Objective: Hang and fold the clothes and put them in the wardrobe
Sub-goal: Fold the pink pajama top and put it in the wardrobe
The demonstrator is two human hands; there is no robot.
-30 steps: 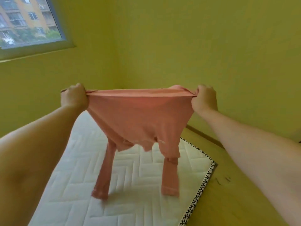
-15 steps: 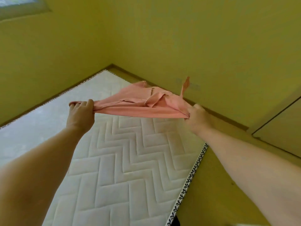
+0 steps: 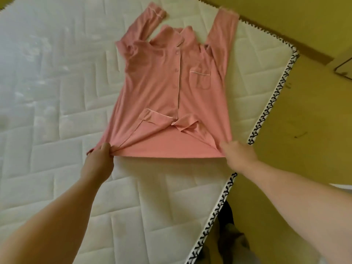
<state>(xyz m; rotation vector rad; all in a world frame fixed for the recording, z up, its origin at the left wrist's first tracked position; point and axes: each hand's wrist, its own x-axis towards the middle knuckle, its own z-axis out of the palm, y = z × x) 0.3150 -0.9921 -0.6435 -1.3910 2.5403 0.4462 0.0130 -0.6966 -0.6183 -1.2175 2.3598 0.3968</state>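
A pink long-sleeved pyjama shirt (image 3: 162,88) with white piping, buttons and a chest pocket lies front up on the white quilted mattress (image 3: 57,111). Its collar points away from me and both sleeves stretch toward the far edge. My left hand (image 3: 99,159) pinches the hem's left corner. My right hand (image 3: 238,155) grips the hem's right corner. The hem between them is lifted slightly off the mattress, and part of the front panel is folded back near the bottom.
The mattress edge with black-and-white trim (image 3: 266,111) runs diagonally on the right. Beyond it is a yellow-brown floor (image 3: 304,130). A dark-outlined panel (image 3: 344,69) shows at the far right. My feet (image 3: 228,235) are beside the mattress.
The shirt was held up in the air, then swung out forward; now it lies spread on the mattress. My view has tilted down from the wall and window to the bed.
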